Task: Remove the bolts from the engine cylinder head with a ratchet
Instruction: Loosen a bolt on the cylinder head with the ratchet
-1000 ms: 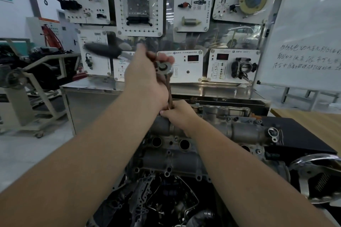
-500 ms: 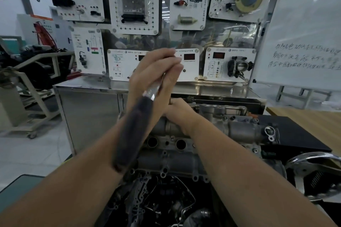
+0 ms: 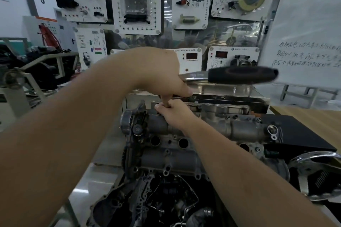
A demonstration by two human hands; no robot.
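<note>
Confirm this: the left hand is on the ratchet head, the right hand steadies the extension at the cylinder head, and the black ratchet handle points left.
Not quite. In the head view the ratchet handle points right, toward the whiteboard, not left. The rest holds: the left hand is on the ratchet head, and the right hand steadies the extension at the cylinder head.

A single head-worn wide-angle camera looks forward and down from close above the engine (image 3: 184, 145), both forearms reaching in from the bottom edge, with the wall of training panels (image 3: 135, 3) straight ahead.
</note>
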